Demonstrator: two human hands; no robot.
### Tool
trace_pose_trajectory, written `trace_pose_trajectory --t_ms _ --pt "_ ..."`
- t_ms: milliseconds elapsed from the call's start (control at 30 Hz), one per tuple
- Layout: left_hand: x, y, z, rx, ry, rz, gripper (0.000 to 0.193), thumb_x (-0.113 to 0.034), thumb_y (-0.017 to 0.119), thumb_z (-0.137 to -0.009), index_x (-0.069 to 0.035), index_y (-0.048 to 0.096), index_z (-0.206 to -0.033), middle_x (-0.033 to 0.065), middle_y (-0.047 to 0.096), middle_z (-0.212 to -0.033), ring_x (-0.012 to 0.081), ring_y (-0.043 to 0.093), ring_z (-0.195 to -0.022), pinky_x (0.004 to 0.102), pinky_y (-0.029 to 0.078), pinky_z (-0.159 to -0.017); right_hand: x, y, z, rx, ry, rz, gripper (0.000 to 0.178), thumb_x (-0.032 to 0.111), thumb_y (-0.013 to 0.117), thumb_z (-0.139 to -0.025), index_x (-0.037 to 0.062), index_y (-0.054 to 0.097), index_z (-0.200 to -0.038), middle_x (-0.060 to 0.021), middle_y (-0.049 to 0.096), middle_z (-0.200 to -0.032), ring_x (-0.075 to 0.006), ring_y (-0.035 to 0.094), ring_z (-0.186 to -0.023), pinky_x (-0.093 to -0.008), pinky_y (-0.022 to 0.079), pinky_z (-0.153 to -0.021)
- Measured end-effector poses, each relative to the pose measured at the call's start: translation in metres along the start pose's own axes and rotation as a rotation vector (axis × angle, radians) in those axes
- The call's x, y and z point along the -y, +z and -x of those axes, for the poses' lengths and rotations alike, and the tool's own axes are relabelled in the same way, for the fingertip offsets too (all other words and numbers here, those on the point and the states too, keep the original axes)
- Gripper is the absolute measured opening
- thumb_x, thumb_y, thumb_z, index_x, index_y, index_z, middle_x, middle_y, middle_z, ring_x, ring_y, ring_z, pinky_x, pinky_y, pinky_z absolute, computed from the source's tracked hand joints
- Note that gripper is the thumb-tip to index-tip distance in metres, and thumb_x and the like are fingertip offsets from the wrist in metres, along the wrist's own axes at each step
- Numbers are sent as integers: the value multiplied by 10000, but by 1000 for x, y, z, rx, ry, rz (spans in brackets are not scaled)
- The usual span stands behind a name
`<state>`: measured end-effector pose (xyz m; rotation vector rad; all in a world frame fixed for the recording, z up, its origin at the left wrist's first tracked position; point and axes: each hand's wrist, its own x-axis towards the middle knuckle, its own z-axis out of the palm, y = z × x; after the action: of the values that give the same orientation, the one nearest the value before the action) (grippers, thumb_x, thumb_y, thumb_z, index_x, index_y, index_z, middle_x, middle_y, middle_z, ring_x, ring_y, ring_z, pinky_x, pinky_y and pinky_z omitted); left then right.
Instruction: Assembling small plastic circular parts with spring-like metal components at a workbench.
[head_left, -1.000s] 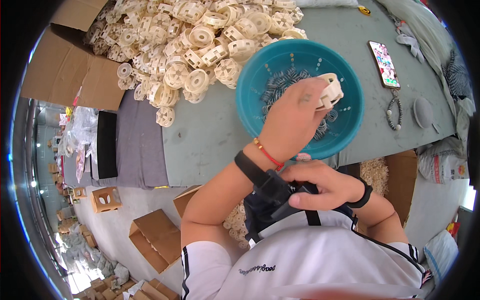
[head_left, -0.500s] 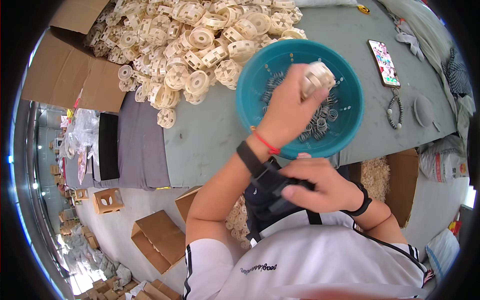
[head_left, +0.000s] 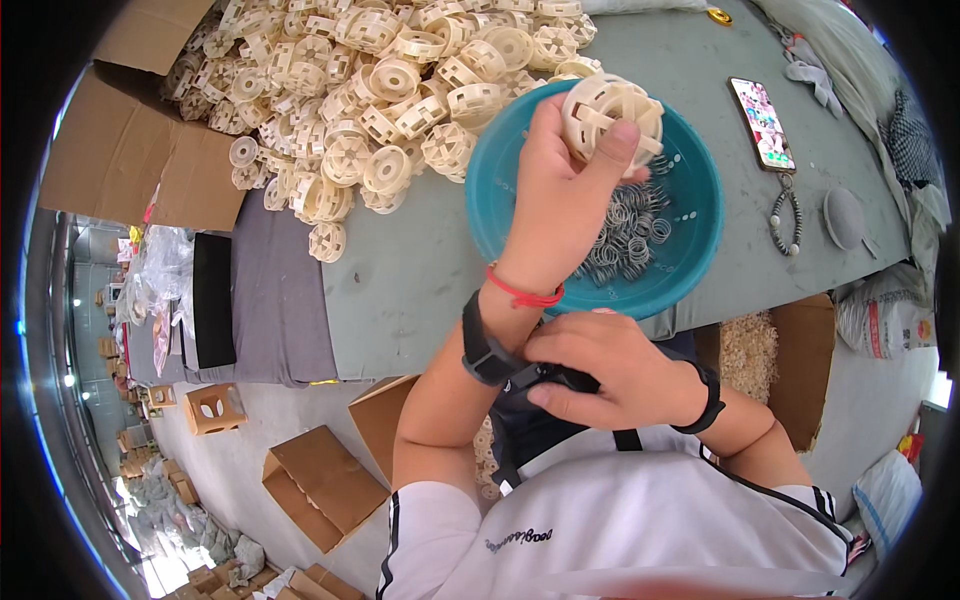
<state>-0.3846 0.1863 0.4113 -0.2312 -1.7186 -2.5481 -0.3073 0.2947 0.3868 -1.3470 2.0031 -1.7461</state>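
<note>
A cream plastic slotted wheel (head_left: 612, 108) is gripped in my left hand (head_left: 565, 185), thumb across its near face, over the far part of the teal basin (head_left: 482, 190). Beneath it, the basin holds a heap of small metal coil springs (head_left: 628, 235). My right hand (head_left: 625, 370) is closer to my body, below the basin's near rim. Its fingers curl beside a black device (head_left: 565, 377) at my left wrist strap (head_left: 480, 345); what they hold, if anything, is hidden.
A large pile of cream wheels (head_left: 380, 90) covers the table's far left, beside an open cardboard box (head_left: 140, 150). Right of the basin lie a lit phone (head_left: 762, 125), a beaded strap (head_left: 785, 222) and a grey oval object (head_left: 844, 218). A carton of small pale parts (head_left: 748, 365) stands below the table edge.
My left hand has raised and turned the wheel, so its slotted face shows more clearly. My right hand has shifted slightly left, beside the left wrist.
</note>
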Motion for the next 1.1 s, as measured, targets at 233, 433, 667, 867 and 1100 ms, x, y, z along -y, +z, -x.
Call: trace_pose_trajectory --t_ms 233,433,667,867,1100 --pt "12 0 5 82 270 -361 411 -210 624 -855 6 418 -1137 71 563 -986 107 557 -829 217 461 -699 -3 5 5 -111 -16 64 301 168 672 -748 52 552 -998 -96 571 -827 -254 576 -713 -346 450 -574" --pt "0 3 6 -4 127 -106 398 -228 619 -858 2 431 -1123 81 563 -1005 113 567 -858 228 496 -705 2 -2 6 -200 111 9 366 153 727 -708 38 542 -1002 -93 575 -890 -252 592 -747 -301 477 -617" --pt "-20 -6 3 1 41 301 319 -218 534 -905 -14 456 -1136 95 570 -1058 169 596 -917 320 538 -747 -6 1 12 -327 164 -422 305 158 632 -814 2 526 -1054 -134 545 -1017 -234 582 -853 -286 480 -701" --pt "-12 -16 12 -99 5 345 315 -235 423 -946 -22 461 -1176 106 557 -1107 200 579 -977 362 518 -795 -5 -23 2 -332 198 -413 293 118 522 -888 -15 465 -1143 -128 541 -1070 -196 545 -950 -299 454 -797" --pt "-3 1 41 -6 -138 184 446 -333 290 -975 -6 370 -1268 145 508 -1209 245 549 -1060 364 495 -834 -20 -54 -5 -672 178 -119 537 175 614 -829 -19 382 -1273 -152 526 -1156 -213 520 -1065 -333 422 -877"
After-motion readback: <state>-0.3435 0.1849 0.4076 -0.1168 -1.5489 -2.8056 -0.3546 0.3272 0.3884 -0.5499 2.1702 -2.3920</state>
